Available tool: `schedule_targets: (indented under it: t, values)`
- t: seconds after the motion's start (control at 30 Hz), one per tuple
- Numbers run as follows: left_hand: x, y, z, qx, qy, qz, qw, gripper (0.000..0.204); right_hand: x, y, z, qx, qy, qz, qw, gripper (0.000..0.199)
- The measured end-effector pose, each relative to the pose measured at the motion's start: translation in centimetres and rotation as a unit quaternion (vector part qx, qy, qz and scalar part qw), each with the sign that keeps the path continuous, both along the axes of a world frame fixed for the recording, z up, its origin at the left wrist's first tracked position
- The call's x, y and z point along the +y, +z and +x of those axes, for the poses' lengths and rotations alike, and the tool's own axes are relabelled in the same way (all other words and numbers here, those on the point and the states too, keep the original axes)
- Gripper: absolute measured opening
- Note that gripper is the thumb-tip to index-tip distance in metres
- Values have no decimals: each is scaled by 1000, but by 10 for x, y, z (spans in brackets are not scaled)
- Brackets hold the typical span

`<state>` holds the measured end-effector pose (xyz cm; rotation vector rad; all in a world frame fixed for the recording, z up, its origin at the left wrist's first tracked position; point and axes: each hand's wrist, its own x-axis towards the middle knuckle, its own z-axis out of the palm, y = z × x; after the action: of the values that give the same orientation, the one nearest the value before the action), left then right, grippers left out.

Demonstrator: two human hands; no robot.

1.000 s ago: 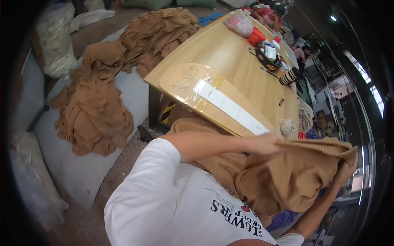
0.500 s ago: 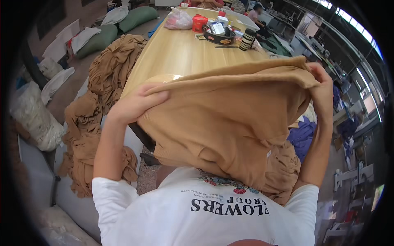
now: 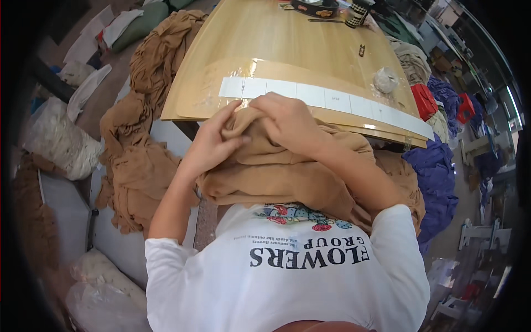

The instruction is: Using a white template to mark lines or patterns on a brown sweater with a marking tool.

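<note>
A tan knit garment (image 3: 276, 180) lies bunched across my lap, against the near edge of the wooden table (image 3: 287, 50). My left hand (image 3: 213, 141) grips its upper left part, thumb pointing right across a rolled fold. Close beside it, my right hand (image 3: 290, 124) is closed on the same bunched edge, its fingers curled over the cloth. The two hands nearly meet at the tabletop's front. Some fingertips are hidden in the folds. A white paper strip (image 3: 310, 95) with marks on it is taped along the table just beyond the hands.
Heaped tan garments (image 3: 144, 177) lie to the left, and purple cloth (image 3: 434, 182) to the right. On the table are a clear tape roll (image 3: 385, 80), small dark thread snips (image 3: 362, 51), a checkered cup (image 3: 357, 14) and a round dark tray (image 3: 315, 8). A stuffed plastic sack (image 3: 58, 141) stands far left.
Both hands have come down and together from a wide, raised hold. The garment, stretched between them before, is now gathered low in folds, and the paper strip shows. The view has tilted downward.
</note>
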<state>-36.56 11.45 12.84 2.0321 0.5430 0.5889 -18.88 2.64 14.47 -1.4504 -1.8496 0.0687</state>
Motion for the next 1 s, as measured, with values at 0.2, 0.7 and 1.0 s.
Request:
schedule_targets:
  t: [0.2,0.7,1.0]
  values:
    - [8,-8,11,80,-55,37,995,25,-3,-37,25,23,20,-132,991,17]
    - [31,78,-107,-291,160,-101,938,22,-141,111,119,11,-163,-181,970,16]
    - [89,-53,35,123,36,-333,934,21,-152,40,222,194,-300,-414,837,13]
